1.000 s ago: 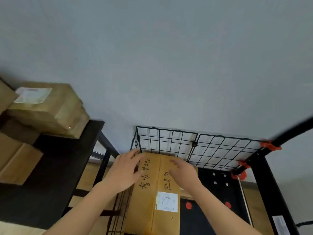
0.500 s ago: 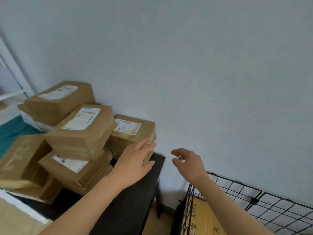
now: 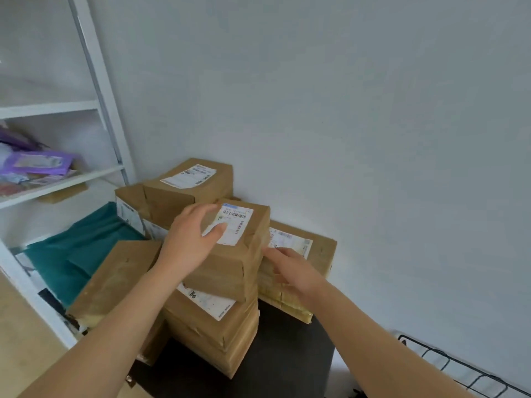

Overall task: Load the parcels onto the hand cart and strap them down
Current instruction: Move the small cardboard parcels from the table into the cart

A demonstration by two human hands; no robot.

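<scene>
Loading stage: parcels remain on table (image 3: 281,366); strapping not started.
Left hand (image 3: 189,245) and right hand (image 3: 290,268), grips spread, flank top parcel (image 3: 241,254), not yet clamped.

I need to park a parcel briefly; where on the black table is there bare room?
Only the black table near corner, in front of the middle stack and the wall-side parcel, is bare. The rest is crowded with parcels.

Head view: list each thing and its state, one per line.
Left hand: open, flat on the top parcel.
Right hand: open, at the parcel's right side.
Top parcel: stacked, taped shut, label up.
Wall parcel: on the black table, sealed.
Wire cart wall: only its edge in view.
</scene>
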